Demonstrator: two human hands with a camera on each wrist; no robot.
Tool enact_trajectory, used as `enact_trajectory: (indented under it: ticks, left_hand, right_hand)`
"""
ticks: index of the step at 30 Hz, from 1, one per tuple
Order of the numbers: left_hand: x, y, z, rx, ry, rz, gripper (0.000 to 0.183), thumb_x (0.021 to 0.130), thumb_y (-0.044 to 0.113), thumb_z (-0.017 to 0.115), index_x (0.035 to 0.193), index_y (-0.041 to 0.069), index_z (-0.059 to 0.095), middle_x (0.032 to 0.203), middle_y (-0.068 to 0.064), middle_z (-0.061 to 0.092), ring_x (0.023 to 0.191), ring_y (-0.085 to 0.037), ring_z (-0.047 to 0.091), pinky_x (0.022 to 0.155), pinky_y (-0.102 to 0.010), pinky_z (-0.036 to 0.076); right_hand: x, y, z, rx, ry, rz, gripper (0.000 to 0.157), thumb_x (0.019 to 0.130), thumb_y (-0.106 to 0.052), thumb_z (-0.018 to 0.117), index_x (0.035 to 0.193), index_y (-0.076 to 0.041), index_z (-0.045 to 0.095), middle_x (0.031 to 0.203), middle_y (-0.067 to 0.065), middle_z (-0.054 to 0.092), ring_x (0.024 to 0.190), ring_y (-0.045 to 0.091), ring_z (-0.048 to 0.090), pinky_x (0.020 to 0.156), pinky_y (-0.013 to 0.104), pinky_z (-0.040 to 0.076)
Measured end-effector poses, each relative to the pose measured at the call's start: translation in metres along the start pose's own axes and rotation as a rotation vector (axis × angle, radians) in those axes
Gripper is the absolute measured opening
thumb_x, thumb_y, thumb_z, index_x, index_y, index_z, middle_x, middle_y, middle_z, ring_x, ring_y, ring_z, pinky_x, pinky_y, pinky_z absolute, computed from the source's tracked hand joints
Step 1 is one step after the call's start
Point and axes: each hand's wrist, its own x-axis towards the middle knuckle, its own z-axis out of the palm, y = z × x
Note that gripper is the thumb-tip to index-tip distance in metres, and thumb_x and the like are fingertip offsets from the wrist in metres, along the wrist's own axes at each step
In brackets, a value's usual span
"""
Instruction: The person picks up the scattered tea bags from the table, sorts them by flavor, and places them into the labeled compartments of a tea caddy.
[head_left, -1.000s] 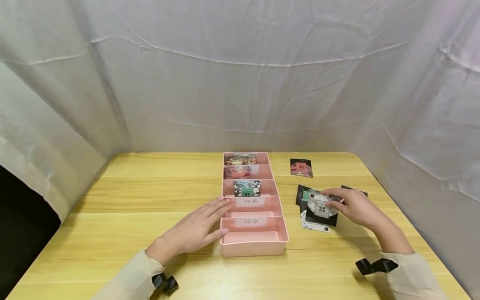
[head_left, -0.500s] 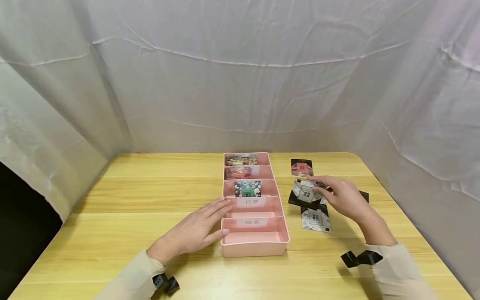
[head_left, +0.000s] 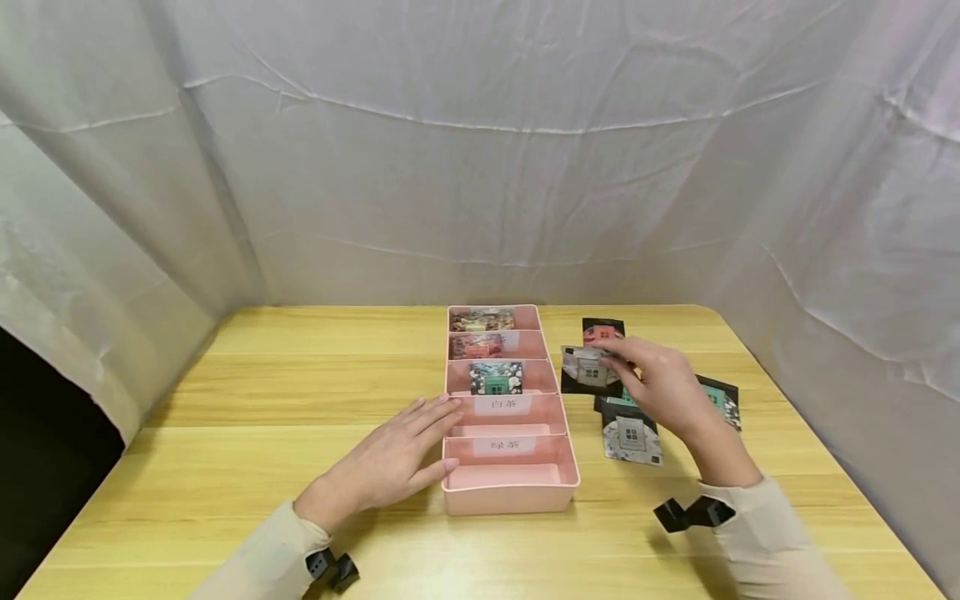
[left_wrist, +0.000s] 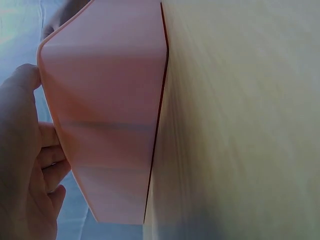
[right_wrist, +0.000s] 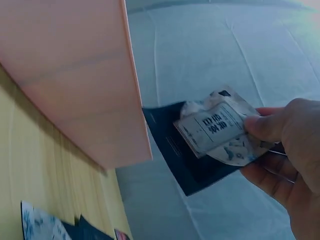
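Observation:
My right hand (head_left: 660, 379) pinches a black-and-white tea sachet (right_wrist: 210, 130) between thumb and fingers, lifted above the table close to the right side of a pink divided box (head_left: 510, 498). My left hand (head_left: 386, 457) lies along the box's left side, its fairly straight fingers and thumb touching the rim, as the left wrist view also shows. Sachets rest in the three far compartments: a multicoloured one (head_left: 483, 320), a red one (head_left: 474, 346) and a green-labelled one (head_left: 496, 379). The two near compartments hold none and carry white labels with Chinese characters (head_left: 504, 445).
On the wooden table (head_left: 300, 375), right of the box, lie a white-labelled sachet (head_left: 632, 440), a green-labelled sachet (head_left: 723, 402) partly behind the right hand, and a red-labelled sachet (head_left: 602, 331) farther back. Another green-labelled one is mostly covered. Pale curtains (head_left: 480, 192) surround the table.
My right hand has lifted the black-and-white sachet off the pile and carried it left and away from me, up to the box's side. The left hand stays at the rim.

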Motion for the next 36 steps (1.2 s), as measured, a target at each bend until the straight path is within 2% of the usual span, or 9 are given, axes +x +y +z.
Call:
enact_trajectory:
  ticks: [3,7,14,24,32,36]
  left_hand:
    - [0.001,0.001,0.000,0.005,0.002,0.004,0.068,0.103,0.053,0.034,0.153,0.006,0.031,0.159,-0.009,0.028,0.146,-0.022,0.021,0.119,-0.042,0.017]
    - [0.002,0.000,0.000,0.035,0.017,0.024,0.067,0.103,0.052,0.034,0.151,0.005,0.034,0.156,-0.011,0.032,0.145,-0.024,0.025,0.118,-0.044,0.023]
    - [0.002,0.000,0.001,0.077,0.043,0.056,0.067,0.103,0.051,0.035,0.148,0.003,0.039,0.154,-0.013,0.037,0.143,-0.027,0.030,0.117,-0.045,0.025]
    - [0.002,0.000,0.001,0.084,0.035,0.038,0.067,0.103,0.051,0.034,0.149,0.003,0.039,0.154,-0.012,0.036,0.144,-0.025,0.028,0.117,-0.044,0.023]
    - [0.001,0.000,0.000,0.068,0.021,0.021,0.066,0.104,0.051,0.034,0.150,0.004,0.037,0.155,-0.012,0.035,0.145,-0.024,0.025,0.118,-0.042,0.020]
    - [0.002,0.000,0.000,0.063,0.017,0.024,0.066,0.104,0.050,0.034,0.150,0.004,0.037,0.155,-0.012,0.034,0.145,-0.025,0.025,0.118,-0.045,0.022]
  right_hand:
    - [0.003,-0.005,0.002,-0.015,0.035,-0.015,0.034,0.085,0.001,0.073,0.118,-0.009,0.071,0.105,0.009,0.072,0.078,0.019,0.068,0.059,0.037,0.055]
    - [0.005,-0.011,0.003,-0.002,0.064,-0.018,0.035,0.085,0.002,0.073,0.118,-0.009,0.071,0.110,0.010,0.071,0.086,0.023,0.070,0.063,0.040,0.057]
    - [0.005,-0.019,0.009,0.069,0.078,-0.016,0.029,0.085,0.000,0.073,0.112,-0.009,0.072,0.103,0.007,0.072,0.084,0.020,0.069,0.066,0.037,0.059]
    - [0.006,-0.028,0.024,0.186,0.076,-0.013,0.026,0.085,0.002,0.073,0.109,-0.009,0.073,0.099,0.005,0.073,0.077,0.013,0.068,0.060,0.031,0.058]
    - [0.008,-0.036,0.034,0.244,0.089,0.059,0.022,0.088,-0.004,0.072,0.109,-0.011,0.074,0.098,0.002,0.074,0.076,0.009,0.065,0.061,0.028,0.056]
    - [0.009,-0.040,0.040,0.305,0.093,0.102,0.020,0.090,-0.005,0.071,0.108,-0.010,0.074,0.098,0.001,0.074,0.077,0.010,0.067,0.064,0.028,0.057]
